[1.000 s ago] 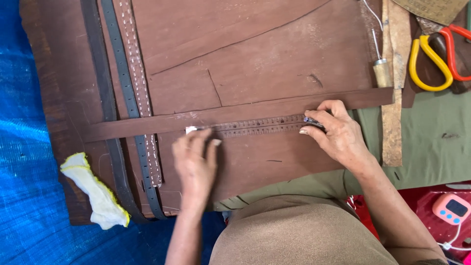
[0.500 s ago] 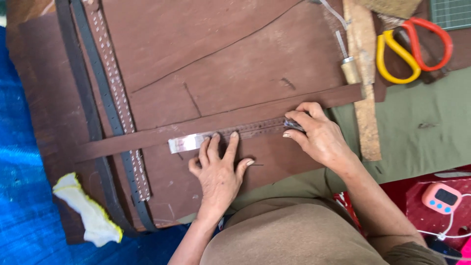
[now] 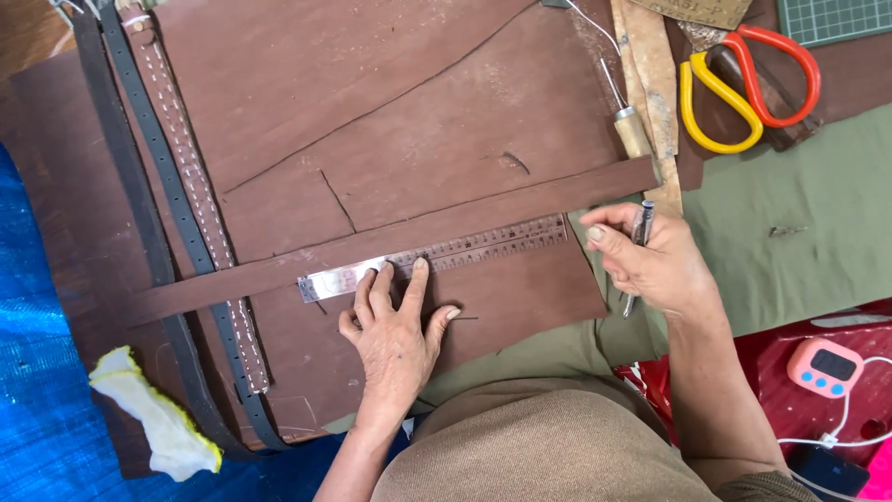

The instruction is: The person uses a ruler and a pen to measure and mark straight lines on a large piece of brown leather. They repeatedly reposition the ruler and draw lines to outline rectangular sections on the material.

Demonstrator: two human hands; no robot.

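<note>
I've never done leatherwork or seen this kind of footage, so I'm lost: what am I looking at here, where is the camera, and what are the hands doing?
There is no machine here. The camera sits on a person's head and looks down at their own two bare hands and lap. The left hand presses a metal ruler flat along a long brown leather strip, which lies across larger brown leather sheets. The right hand holds a slim pen-like tool, lifted just off the ruler's end. Around them lie dark belts, yellow and red scissors, a wooden-handled awl, a yellow-white cloth and a pink timer.
</note>
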